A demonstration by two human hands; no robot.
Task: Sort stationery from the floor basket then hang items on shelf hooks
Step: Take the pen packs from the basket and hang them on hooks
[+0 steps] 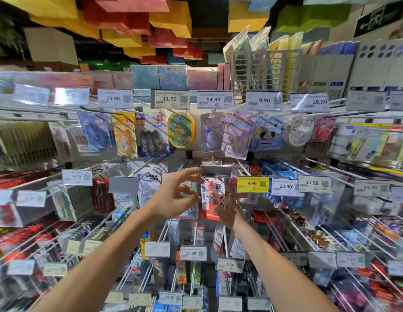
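While the right hand (228, 213) pinches a red-and-white packet (210, 192) just under a grey label (216, 169) in the middle row, the left hand (173, 199) hovers beside it, fingers apart; hanging looks underway, floor basket unseen

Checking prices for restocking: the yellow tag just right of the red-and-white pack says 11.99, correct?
Not quite: in the head view the yellow tag just right of the red-and-white pack says 9.99, not 11.99.
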